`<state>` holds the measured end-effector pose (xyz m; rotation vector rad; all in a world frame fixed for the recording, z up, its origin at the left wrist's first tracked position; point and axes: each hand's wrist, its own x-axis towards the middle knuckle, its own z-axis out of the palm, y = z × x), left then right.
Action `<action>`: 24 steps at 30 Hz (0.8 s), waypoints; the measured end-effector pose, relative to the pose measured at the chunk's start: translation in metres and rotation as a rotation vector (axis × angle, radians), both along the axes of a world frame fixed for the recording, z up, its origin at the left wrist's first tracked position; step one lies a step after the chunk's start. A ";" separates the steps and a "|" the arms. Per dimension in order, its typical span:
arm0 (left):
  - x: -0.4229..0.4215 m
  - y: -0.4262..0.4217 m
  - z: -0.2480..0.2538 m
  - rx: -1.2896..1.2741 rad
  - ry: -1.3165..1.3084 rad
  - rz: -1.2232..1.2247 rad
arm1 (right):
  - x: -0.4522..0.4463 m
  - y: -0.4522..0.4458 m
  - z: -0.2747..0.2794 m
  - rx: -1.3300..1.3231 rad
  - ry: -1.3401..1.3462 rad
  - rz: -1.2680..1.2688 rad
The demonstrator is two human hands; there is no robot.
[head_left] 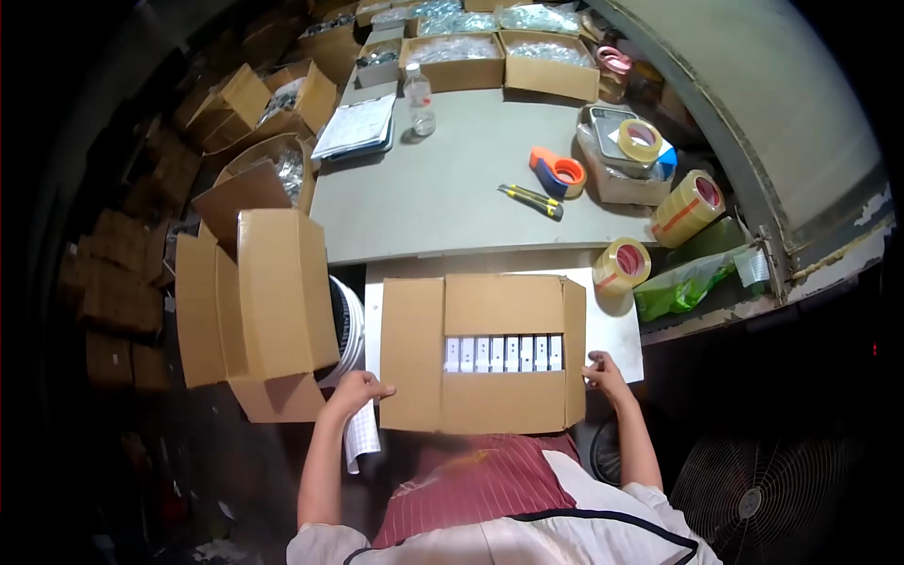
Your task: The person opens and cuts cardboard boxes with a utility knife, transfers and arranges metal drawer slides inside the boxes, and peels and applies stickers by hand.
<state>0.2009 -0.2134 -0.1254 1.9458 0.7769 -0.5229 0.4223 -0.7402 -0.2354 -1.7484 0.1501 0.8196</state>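
Observation:
A cardboard box [504, 400] lies in front of me with its flaps folded inward. Through the gap between the flaps shows a row of several white items [504, 353] with dark gaps between them. My left hand [360, 392] is at the box's left edge, its fingers curled and thumb lying against the cardboard. At the right edge, my right hand [605, 373] has its fingers bent together by the side flap. What its fingertips hold, if anything, is too small to make out.
An open carton [282, 292] stands at left. On the grey table [452, 188] are a bottle [419, 102], papers [356, 124], cutters [532, 201], an orange tape dispenser [558, 172] and a scale [617, 127]. Tape rolls [621, 266] sit at right; a fan [750, 503] stands lower right.

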 end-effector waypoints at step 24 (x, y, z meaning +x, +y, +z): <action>-0.117 -0.112 0.086 0.048 -0.589 0.851 | 0.203 0.248 0.141 -0.804 -1.607 1.156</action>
